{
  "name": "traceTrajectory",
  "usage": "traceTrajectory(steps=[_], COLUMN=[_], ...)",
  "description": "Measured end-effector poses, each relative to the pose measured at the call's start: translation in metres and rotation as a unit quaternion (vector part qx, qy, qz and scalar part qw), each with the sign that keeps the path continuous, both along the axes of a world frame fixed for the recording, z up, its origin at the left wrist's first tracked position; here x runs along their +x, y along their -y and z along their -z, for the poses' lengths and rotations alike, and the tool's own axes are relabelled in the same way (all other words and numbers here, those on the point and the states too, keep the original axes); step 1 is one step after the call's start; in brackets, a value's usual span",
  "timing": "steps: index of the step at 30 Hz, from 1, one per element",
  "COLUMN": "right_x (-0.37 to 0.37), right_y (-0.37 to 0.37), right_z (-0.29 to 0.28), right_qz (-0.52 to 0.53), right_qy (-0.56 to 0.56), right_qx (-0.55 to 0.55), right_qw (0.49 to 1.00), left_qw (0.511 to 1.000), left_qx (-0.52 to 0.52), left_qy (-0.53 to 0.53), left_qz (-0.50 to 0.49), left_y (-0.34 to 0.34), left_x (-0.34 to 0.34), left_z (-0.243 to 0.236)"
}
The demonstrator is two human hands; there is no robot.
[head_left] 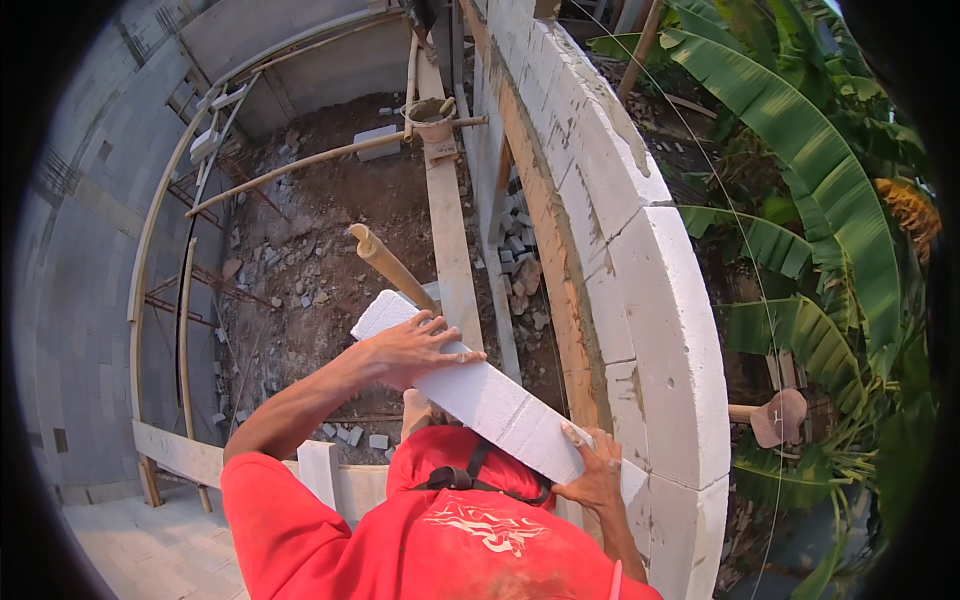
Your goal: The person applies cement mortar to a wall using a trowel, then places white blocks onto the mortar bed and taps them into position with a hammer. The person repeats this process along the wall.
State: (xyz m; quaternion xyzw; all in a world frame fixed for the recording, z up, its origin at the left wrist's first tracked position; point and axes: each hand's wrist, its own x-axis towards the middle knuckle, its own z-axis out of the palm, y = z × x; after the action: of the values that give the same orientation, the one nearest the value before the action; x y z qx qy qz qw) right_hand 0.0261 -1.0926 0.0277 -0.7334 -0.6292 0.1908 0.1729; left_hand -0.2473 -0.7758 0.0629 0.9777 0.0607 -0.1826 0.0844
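A long white aerated concrete block [510, 410] slants across in front of me, its left end farther away and its right end nearer. A thin line crosses its face. My left hand [415, 350] lies over the block near the far end, fingers spread across its surface and gripping it. My right hand [595, 470] clasps the near right end, fingers bent over the edge. That end is close beside the white block wall [670, 330], and I cannot tell whether they touch. Grey mortar [625, 130] lies along the wall's top farther off.
A bamboo pole [385, 262] sticks up beyond the block's left end. Scaffold planks [455, 290] run away from me, with a mortar bucket [432, 122] on them. Rubble-strewn ground [320, 220] lies far below. Outside the wall are a taut string [735, 210] and banana leaves [810, 150].
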Motion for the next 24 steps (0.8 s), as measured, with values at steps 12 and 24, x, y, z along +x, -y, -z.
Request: traceTrajectory(steps=[12, 24], right_x=[0.025, 0.037], right_y=[-0.117, -0.261], right_z=[0.006, -0.038], right_qz=[0.058, 0.160], right_qy=[0.016, 0.029], right_qx=[-0.059, -0.025], right_qw=[0.996, 0.986], left_qw=[0.995, 0.979], left_qx=[-0.048, -0.041], left_qy=[-0.029, 0.004], left_qz=[0.082, 0.200], left_y=[-0.160, -0.344], left_x=[0.072, 0.166], left_z=[0.033, -0.022])
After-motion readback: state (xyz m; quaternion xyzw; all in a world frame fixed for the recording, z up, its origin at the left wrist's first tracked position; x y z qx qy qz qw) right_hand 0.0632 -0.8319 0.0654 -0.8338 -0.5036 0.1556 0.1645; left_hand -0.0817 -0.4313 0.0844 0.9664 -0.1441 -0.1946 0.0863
